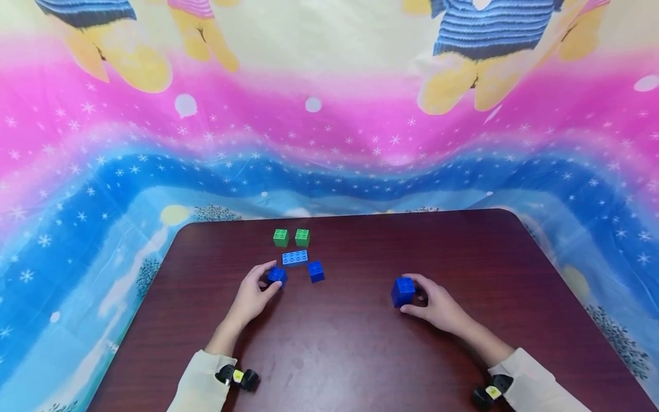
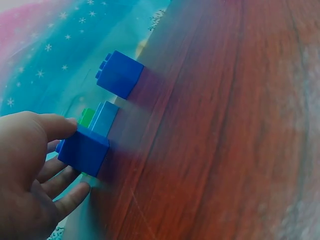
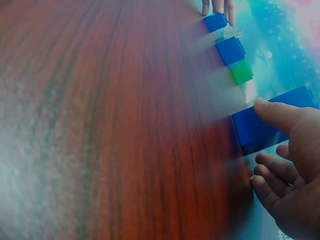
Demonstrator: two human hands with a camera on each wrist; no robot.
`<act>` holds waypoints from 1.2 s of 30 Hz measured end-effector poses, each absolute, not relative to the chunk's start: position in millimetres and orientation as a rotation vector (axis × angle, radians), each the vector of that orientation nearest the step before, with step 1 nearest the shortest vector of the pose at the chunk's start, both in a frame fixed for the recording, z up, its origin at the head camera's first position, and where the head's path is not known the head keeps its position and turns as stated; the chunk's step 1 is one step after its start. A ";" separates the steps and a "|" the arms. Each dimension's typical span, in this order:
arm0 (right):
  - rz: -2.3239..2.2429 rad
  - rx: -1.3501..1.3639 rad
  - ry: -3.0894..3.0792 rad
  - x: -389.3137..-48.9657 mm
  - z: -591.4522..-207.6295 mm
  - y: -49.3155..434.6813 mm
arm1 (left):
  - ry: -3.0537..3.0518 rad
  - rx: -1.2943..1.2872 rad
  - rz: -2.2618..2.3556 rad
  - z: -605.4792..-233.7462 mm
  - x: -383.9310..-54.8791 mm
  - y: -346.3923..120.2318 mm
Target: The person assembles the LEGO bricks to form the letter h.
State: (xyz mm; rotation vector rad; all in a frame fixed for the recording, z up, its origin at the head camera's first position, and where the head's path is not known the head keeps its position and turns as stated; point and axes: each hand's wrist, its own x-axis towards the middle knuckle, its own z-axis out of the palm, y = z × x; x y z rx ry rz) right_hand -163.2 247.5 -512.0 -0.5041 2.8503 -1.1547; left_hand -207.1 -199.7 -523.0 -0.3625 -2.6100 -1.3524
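My left hand (image 1: 250, 297) pinches a dark blue toy building brick (image 1: 277, 277) between thumb and fingers, left of centre on the table. In the left wrist view the thumb lies along the top of that brick (image 2: 84, 151). My right hand (image 1: 437, 304) grips a taller dark blue brick (image 1: 403, 292), which stands upright right of centre. Its long side (image 3: 255, 131) shows beneath the thumb in the right wrist view, while the other fingers spread lower down. Another dark blue brick (image 1: 316, 272) stands just right of the left hand's brick, untouched by either hand.
A light blue eight-stud brick (image 1: 294, 258) lies behind the dark blue pair. Farther back, two green bricks (image 1: 280, 238) stand side by side. The dark wooden table (image 1: 329, 355) meets a colourful printed curtain (image 1: 329, 137) at its far edge and sides.
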 end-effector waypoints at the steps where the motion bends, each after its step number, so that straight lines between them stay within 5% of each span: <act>1: -1.153 -0.506 2.851 -162.8 -511.0 248.1 | -2.611 -0.360 -1.358 -523.0 -207.3 -199.5; 15: -1.233 -0.627 2.953 -158.1 -477.2 239.8 | -2.677 -0.280 -1.339 -522.5 -203.5 -202.6; 36: -1.322 -0.971 2.915 -143.4 -444.7 163.4 | -2.782 -0.243 -1.379 -525.6 -199.3 -214.3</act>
